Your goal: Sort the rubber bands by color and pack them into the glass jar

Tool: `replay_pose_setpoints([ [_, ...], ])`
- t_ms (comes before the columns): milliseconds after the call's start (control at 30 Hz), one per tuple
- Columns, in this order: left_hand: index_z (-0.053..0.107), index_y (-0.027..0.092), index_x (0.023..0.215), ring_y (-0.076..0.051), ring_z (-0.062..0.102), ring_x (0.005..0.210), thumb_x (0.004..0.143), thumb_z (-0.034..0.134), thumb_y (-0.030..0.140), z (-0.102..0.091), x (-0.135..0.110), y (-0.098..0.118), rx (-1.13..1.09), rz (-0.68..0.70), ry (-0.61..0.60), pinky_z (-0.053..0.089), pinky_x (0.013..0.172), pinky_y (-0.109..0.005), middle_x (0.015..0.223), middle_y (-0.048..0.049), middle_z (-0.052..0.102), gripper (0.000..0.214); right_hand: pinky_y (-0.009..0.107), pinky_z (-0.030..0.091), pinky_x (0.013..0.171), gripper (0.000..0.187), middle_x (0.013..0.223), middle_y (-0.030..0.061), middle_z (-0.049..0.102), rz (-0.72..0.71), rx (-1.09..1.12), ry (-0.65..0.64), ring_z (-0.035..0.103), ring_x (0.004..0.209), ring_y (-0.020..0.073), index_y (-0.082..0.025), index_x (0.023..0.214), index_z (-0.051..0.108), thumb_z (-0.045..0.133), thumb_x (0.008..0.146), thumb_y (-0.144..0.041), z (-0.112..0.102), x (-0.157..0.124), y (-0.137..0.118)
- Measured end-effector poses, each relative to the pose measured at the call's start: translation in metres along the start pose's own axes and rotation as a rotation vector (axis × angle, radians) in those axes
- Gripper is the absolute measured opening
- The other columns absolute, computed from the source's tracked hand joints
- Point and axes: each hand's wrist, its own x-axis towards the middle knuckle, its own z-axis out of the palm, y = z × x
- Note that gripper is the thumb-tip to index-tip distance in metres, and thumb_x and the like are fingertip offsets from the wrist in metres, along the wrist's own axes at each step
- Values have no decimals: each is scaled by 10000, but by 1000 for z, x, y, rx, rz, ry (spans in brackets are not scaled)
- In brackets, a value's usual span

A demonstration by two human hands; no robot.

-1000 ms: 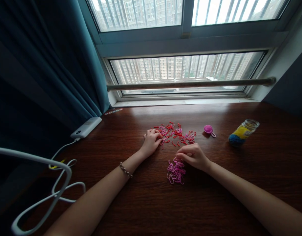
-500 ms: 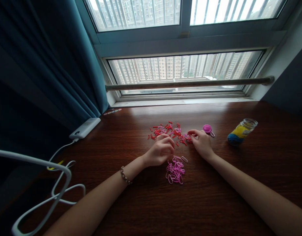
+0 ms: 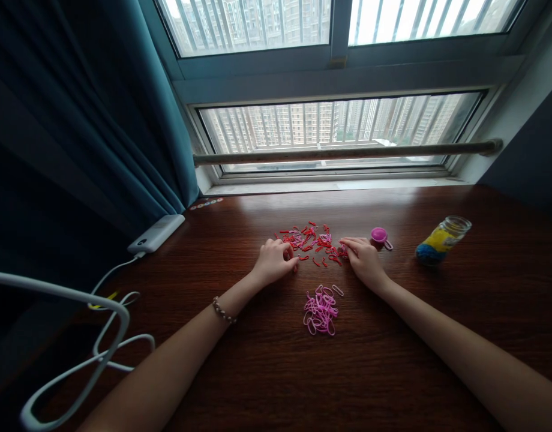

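Observation:
A scatter of small red and pink rubber bands (image 3: 312, 240) lies on the dark wooden desk (image 3: 267, 372). A separate heap of pink bands (image 3: 321, 310) sits nearer to me. My left hand (image 3: 273, 262) rests at the left edge of the scatter with its fingers curled and pinched together on the bands. My right hand (image 3: 362, 258) is at the scatter's right edge, fingers bent down and pinching among the bands. What either pinch holds is too small to make out.
A purple lid (image 3: 380, 235) lies right of the scatter, and a glass jar (image 3: 441, 241) with yellow and blue contents lies tilted further right. A white power bank (image 3: 156, 234) with a cable (image 3: 91, 354) is at the left by the teal curtain (image 3: 100, 120).
My left hand moved from beside the pink heap back up to the left edge of the scatter. My right hand, which left the pink heap earlier, stays at the scatter's right edge.

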Motion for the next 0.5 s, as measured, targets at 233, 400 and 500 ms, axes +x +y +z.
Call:
replay_pose_setpoints([
  [233,608,174,607,-185,553,746,693,572,308,6,5,-9,-280,-52,-100,406,675,-296,727,-25,636,163,355,470,850,260,962,95,666,3,117,119,611,895,206,-153,923,676,441,812,-163,-8,1,-13],
  [400,594,148,666,-156,563,613,684,570,308,15,13,-22,-549,-144,-110,426,603,-270,641,-19,621,163,351,476,841,256,959,87,663,-32,137,135,609,893,202,-164,928,670,446,807,-145,-9,0,-17],
  [500,556,145,670,-142,553,593,700,556,303,17,15,-23,-638,-133,-34,431,587,-260,642,-17,606,161,352,473,842,252,961,81,660,-48,147,147,607,897,200,-174,926,666,448,805,-135,-9,0,-20],
])
